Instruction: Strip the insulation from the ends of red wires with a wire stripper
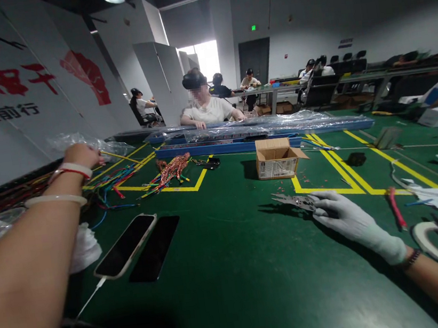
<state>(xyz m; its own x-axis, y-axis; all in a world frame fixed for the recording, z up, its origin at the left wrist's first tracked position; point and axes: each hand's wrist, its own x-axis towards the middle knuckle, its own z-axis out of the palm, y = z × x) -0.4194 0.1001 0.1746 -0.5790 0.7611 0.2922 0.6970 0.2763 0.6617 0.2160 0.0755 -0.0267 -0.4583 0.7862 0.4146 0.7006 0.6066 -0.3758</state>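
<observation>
Left hand [83,155] near wires [124,176], fingers hidden; right hand [341,215] on tool [293,201], grip unclear.

Left hand [82,155] turned away, its fingers out of sight; tape roll [419,237] slips off the right edge.

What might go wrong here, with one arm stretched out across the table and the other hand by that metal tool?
The left hand reaches far out near the coloured wires, and the forearm passes close beside the phone, so it might snag the white cable and drag the phone. The gloved right hand touches the pointed metal tool; a slip might nick a finger.
</observation>
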